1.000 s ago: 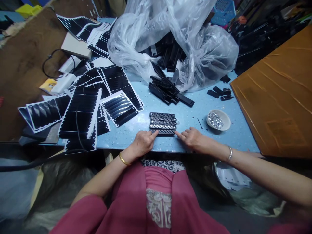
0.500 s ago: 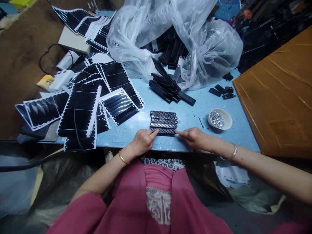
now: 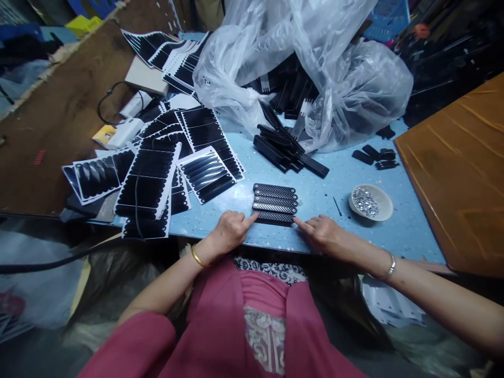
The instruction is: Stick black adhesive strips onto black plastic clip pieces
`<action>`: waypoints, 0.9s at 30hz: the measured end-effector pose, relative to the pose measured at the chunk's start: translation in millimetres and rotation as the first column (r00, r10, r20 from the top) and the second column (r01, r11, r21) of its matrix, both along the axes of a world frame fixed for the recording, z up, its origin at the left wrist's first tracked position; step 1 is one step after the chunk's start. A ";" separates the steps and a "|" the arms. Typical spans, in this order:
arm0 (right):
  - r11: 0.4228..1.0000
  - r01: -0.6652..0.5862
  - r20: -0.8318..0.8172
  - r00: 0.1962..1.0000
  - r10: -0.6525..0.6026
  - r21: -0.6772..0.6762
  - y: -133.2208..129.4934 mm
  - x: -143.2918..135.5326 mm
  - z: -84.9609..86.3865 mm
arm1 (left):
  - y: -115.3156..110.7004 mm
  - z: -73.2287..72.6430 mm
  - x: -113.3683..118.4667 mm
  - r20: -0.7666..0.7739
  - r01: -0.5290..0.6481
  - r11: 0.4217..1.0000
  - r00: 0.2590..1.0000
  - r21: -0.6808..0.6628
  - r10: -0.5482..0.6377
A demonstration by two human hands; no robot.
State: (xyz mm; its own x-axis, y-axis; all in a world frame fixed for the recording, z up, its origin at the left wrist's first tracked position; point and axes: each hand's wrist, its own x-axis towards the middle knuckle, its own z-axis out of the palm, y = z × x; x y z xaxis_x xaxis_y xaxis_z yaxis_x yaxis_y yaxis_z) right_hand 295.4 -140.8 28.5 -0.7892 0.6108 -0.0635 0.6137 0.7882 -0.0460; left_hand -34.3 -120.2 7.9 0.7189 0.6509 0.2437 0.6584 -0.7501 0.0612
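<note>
Left hand [image 3: 231, 231] curled, index fingertip on left end of nearest black textured strip [image 3: 273, 217]; right hand [image 3: 325, 236] loosely bent, index fingertip at its right end. Cannot tell whether either palm holds anything. Strip lies at front of neat row [image 3: 274, 198], near edge of blue table [image 3: 318, 191]. White bowl [image 3: 385, 203], right of row, holds small silver pieces [image 3: 364, 202]. Clear plastic bag [image 3: 364, 94] holds black parts [image 3: 289, 97]; more black parts lie piled at its mouth. Blue basket [image 3: 388, 18] behind, contents unclear.
</note>
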 end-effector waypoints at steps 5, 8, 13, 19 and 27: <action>1.000 -0.002 -0.038 0.999 0.002 0.019 -0.4 0.0 -3.3 | 1.8 -1.7 -7.1 0.000 -0.013 1.000 1.000 0.005 0.013; 1.000 0.000 -0.058 0.998 0.001 0.014 -0.1 0.1 -4.1 | 4.2 -1.3 -10.7 -0.006 -0.001 1.000 1.000 -0.021 0.001; 1.000 0.008 -0.102 0.995 -0.006 0.012 0.5 0.5 -5.2 | 9.8 1.2 -12.4 -0.075 0.075 0.991 0.994 -0.113 -0.084; 1.000 0.005 -0.131 0.991 -0.002 0.019 1.1 -3.0 -6.4 | 16.8 15.5 -8.6 -0.119 0.147 0.970 0.978 -0.195 -0.172; 0.983 0.175 -0.398 0.898 -0.185 -0.061 2.7 -14.9 -12.0 | 28.8 4.5 -4.2 0.174 0.114 0.956 0.982 -0.269 -0.068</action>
State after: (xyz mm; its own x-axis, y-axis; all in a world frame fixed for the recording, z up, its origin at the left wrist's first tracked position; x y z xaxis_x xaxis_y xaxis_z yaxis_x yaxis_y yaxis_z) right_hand 280.5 -138.1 16.5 -0.6280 0.7468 0.2188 0.6706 0.6620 -0.3348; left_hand -38.5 -91.4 12.3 0.7442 0.6431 0.1806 0.5526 -0.7446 0.3744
